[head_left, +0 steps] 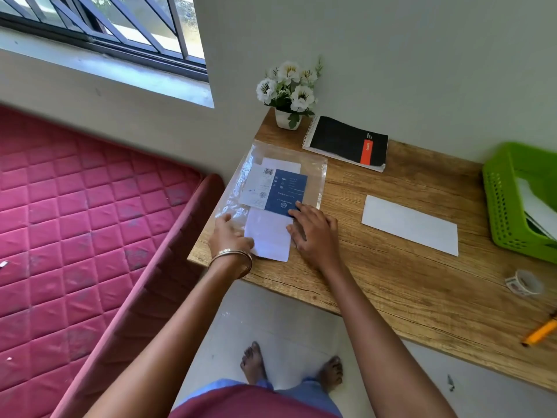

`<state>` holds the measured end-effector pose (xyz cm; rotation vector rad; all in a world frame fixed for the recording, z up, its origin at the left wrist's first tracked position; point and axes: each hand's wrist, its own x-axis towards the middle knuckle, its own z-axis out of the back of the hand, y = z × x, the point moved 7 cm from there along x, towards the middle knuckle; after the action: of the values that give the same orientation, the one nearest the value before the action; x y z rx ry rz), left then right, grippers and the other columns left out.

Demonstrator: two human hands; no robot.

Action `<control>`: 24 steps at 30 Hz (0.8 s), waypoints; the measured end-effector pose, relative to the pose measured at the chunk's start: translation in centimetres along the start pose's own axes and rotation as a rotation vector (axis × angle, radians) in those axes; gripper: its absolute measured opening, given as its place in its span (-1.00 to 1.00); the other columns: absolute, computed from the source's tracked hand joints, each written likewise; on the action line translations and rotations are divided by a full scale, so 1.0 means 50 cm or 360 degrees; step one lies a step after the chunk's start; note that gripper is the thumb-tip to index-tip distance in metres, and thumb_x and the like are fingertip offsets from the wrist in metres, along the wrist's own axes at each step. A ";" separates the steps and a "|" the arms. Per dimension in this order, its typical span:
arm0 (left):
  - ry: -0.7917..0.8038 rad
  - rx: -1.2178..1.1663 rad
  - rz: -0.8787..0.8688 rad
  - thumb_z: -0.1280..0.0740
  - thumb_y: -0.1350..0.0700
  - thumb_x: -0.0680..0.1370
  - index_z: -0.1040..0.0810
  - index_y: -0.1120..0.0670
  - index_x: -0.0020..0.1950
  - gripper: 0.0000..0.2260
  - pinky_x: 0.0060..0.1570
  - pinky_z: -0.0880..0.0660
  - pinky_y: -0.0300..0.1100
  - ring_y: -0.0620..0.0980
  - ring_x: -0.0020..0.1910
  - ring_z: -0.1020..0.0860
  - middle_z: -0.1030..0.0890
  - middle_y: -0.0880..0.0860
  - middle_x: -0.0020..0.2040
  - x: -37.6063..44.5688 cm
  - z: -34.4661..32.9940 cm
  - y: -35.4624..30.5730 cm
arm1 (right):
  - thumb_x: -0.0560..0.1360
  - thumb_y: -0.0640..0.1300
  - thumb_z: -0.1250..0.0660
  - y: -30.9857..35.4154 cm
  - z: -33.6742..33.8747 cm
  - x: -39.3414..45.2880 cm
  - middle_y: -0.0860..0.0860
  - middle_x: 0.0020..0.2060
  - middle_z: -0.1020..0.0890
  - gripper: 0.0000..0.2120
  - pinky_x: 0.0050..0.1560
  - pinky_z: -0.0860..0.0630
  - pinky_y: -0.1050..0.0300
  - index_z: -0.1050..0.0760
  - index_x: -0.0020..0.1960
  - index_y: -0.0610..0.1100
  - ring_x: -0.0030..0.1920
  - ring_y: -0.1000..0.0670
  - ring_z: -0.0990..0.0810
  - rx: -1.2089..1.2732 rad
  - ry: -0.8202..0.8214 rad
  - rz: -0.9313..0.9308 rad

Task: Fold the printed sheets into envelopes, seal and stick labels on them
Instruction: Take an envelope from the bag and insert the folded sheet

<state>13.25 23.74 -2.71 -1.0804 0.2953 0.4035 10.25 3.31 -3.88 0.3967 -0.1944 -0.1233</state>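
Both arms reach forward, nearly straight. Left hand (229, 236) palm down, fingers loosely bent, bangles on the wrist. Right hand (313, 229) palm down, fingers straight and spread, pressing flat. Hands near each other, apart. Bare feet visible below.

Bright window (120, 31) daylight, warped edges.

you're standing in a home, most likely a bedroom: a quilted pink mattress (75, 236) lies on the floor just beside your wooden desk (391, 267), which is pushed against a plain painted wall (422, 55) under a barred sliding window (120, 22). a small pot of white flowers (289, 92) and a spiral notebook (346, 143) sit on the desk, and your bare feet (256, 363) rest on pale floor tiles
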 end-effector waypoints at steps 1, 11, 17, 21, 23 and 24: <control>0.0076 -0.0094 0.0046 -0.38 0.34 0.24 -0.26 -0.12 0.43 -0.19 -0.03 -0.58 0.03 0.18 -0.06 -0.59 -0.55 0.16 0.08 -0.003 0.000 -0.001 | 0.57 0.08 -0.19 0.001 0.000 0.000 0.07 0.41 -0.40 -0.63 0.25 -0.09 0.10 -0.43 0.34 0.01 0.42 0.05 -0.29 -0.0002 -0.0001 0.0004; 0.0926 -0.0429 0.0112 -0.13 0.45 0.47 -0.64 0.23 0.04 -0.66 -0.48 -0.46 -0.30 -0.13 -0.51 -0.38 -0.40 0.05 -0.40 -0.101 0.037 -0.078 | 0.56 0.07 -0.17 -0.001 0.004 0.000 0.07 0.42 -0.39 -0.62 0.24 -0.06 0.12 -0.44 0.34 0.02 0.43 0.04 -0.28 0.0080 0.0022 -0.0009; 0.1497 -0.1179 -0.0451 -0.53 -0.01 0.32 -0.57 0.22 0.20 -0.47 0.03 -0.57 -0.12 0.00 -0.11 -0.62 -0.61 0.24 0.12 -0.169 0.114 -0.222 | 0.59 0.06 -0.16 0.001 0.009 -0.001 0.06 0.44 -0.35 -0.62 0.29 -0.08 0.05 -0.39 0.38 0.02 0.45 0.03 -0.25 0.0103 0.0079 0.0025; 0.1613 -0.1219 -0.0826 -0.45 0.13 0.38 -0.43 0.25 0.32 -0.46 0.12 -0.53 -0.13 0.02 0.04 -0.61 -0.54 0.22 0.24 -0.219 0.134 -0.311 | 0.60 0.08 -0.13 0.004 0.016 -0.005 0.09 0.49 -0.25 -0.58 0.36 -0.01 0.04 -0.30 0.43 0.05 0.49 0.06 -0.14 0.0123 0.0226 0.0041; 0.1251 -0.1162 -0.0787 -0.35 0.22 0.44 -0.52 0.26 0.16 -0.70 -0.04 -0.58 -0.19 -0.03 -0.12 -0.64 -0.66 0.16 0.04 -0.223 0.133 -0.341 | 0.60 0.08 -0.14 -0.002 0.011 -0.004 0.08 0.50 -0.21 -0.58 0.40 0.01 0.00 -0.30 0.44 0.04 0.50 0.05 -0.11 0.0211 0.0364 -0.0016; 0.1083 -0.1147 -0.0710 -0.32 0.23 0.48 -0.55 0.26 0.07 -0.80 -0.13 -0.59 -0.21 -0.06 -0.22 -0.64 -0.69 0.14 -0.07 -0.219 0.128 -0.348 | 0.60 0.08 -0.15 -0.003 0.014 -0.006 0.06 0.49 -0.24 -0.58 0.43 -0.02 -0.04 -0.34 0.42 0.01 0.50 0.03 -0.13 0.0322 0.0428 -0.0065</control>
<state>11.71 20.46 18.52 -1.9349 0.5106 -0.3107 9.81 2.96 -3.37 0.6137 0.0675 -0.0897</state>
